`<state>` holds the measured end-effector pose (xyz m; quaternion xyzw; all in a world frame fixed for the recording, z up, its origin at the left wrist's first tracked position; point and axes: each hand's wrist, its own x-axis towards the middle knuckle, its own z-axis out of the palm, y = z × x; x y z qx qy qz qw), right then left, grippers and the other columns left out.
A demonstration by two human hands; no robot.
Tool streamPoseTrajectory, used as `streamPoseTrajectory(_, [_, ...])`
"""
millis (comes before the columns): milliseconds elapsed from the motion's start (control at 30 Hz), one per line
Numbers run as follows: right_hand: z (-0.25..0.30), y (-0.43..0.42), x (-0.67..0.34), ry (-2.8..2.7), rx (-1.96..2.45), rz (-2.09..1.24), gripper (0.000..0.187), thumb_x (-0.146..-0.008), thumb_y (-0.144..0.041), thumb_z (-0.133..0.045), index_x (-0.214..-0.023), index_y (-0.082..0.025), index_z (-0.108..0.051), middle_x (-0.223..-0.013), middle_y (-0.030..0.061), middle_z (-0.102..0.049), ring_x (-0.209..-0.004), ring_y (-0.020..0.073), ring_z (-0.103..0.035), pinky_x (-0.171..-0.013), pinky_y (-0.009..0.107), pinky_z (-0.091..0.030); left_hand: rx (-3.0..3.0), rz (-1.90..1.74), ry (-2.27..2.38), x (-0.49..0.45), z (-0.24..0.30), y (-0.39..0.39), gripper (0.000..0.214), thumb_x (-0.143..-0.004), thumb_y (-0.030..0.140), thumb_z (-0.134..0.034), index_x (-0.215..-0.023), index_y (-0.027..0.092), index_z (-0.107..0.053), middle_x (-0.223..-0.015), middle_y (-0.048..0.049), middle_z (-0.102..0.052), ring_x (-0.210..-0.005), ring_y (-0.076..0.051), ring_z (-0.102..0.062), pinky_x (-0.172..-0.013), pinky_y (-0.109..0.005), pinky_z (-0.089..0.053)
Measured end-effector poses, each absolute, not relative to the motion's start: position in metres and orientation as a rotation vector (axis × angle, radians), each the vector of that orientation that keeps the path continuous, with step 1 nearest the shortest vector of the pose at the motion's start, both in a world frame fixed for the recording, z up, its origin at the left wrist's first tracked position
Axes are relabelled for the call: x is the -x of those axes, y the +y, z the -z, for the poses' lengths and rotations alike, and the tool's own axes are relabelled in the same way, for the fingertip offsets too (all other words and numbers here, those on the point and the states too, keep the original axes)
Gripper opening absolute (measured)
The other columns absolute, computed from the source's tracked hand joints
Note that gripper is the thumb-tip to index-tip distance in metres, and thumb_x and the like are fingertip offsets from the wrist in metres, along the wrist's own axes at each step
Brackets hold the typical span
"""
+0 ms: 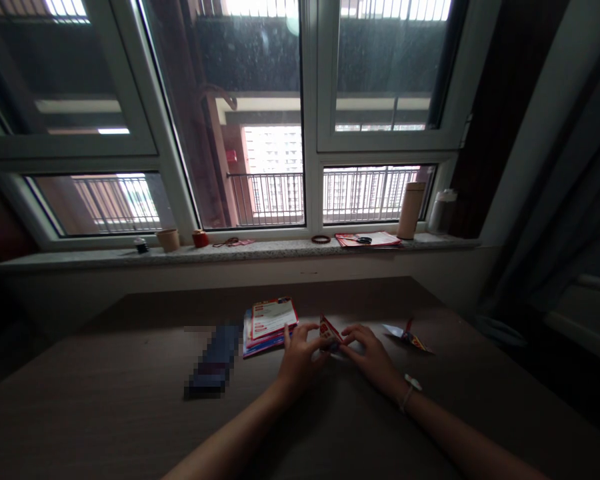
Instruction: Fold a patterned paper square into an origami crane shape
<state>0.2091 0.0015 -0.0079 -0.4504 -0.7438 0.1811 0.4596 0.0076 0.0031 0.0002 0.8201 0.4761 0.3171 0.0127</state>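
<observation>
Between both hands, a small piece of folded paper (329, 329), red and yellow with print, stands partly raised over the table. My left hand (303, 352) pinches its left side, the fingertips covering its lower edge. From the other side, my right hand (366, 350) grips the right corner between thumb and fingers. A stack of printed paper sheets (274, 319) lies just beyond the left hand. To the right of the right hand rests a folded paper figure (407, 336) with pointed ends.
A pixelated dark object (214, 361) lies on the brown table (130, 400), left of the paper stack. On the windowsill (275, 249) stand a tan cup (169, 240), a red spool (200, 238), a tall bottle (411, 211), and papers (383, 240) with scissors (364, 240) on them.
</observation>
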Motion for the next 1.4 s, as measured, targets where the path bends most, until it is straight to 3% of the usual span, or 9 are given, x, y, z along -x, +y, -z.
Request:
streamPoseTrajectory(200, [0.001,-0.007,-0.207,-1.977,1.049,-0.434,0.016,-0.089,-0.027,-0.055,-0.098,-0.027,-0.069,-0.119,0.0058,-0.059,-0.119,0.0225,-0.047,-0.104,0.043,-0.038,-2.507,-0.978,1.47,-0.008,-0.001,0.003,0.021,-0.081,0.027,-0.068,-0.101,0.035,-0.07,-0.115,-0.0025,-0.062,-0.113,-0.025,-0.055,-0.109,-0.067,-0.009])
streamPoseTrajectory(533, [0.007,-0.003,-0.207,-2.1,1.011,-0.202,0.033,-0.089,-0.018,-0.051,-0.117,-0.032,-0.063,-0.121,0.0047,-0.062,-0.119,0.0238,-0.049,-0.104,0.047,-0.038,-2.453,-0.887,1.474,-0.007,-0.004,0.002,0.026,-0.083,0.03,-0.065,-0.109,0.031,-0.063,-0.115,-0.0018,-0.066,-0.112,-0.024,-0.057,-0.111,-0.066,-0.007])
streamPoseTrajectory(767, [0.007,-0.005,-0.207,-2.173,1.024,-0.163,0.047,-0.09,-0.011,-0.043,-0.128,-0.037,-0.053,-0.125,0.0028,-0.061,-0.124,0.0232,-0.045,-0.11,0.056,-0.026,-2.369,-0.943,1.476,-0.007,-0.005,0.002,0.025,-0.083,0.034,-0.064,-0.107,0.029,-0.063,-0.109,-0.0008,-0.069,-0.108,-0.023,-0.058,-0.111,-0.065,-0.006])
streamPoseTrajectory(1200, [0.008,-0.001,-0.21,-2.025,1.073,-0.226,0.038,-0.089,-0.016,-0.047,-0.121,-0.031,-0.061,-0.116,0.0057,-0.064,-0.112,0.023,-0.053,-0.105,0.05,-0.033,-2.317,-0.911,1.482,-0.006,0.0,0.007,0.022,-0.084,0.026,-0.059,-0.105,0.028,-0.065,-0.114,-0.002,-0.067,-0.117,-0.024,-0.051,-0.112,-0.061,-0.008])
streamPoseTrajectory(1400, [0.014,0.005,-0.211,-1.893,1.079,-0.287,0.025,-0.09,-0.023,-0.05,-0.107,-0.026,-0.068,-0.108,0.0059,-0.066,-0.105,0.0228,-0.057,-0.101,0.046,-0.038,-2.355,-0.917,1.524,-0.005,0.003,0.009,0.018,-0.083,0.027,-0.062,-0.1,0.028,-0.068,-0.111,-0.0028,-0.068,-0.12,-0.028,-0.047,-0.11,-0.062,-0.014])
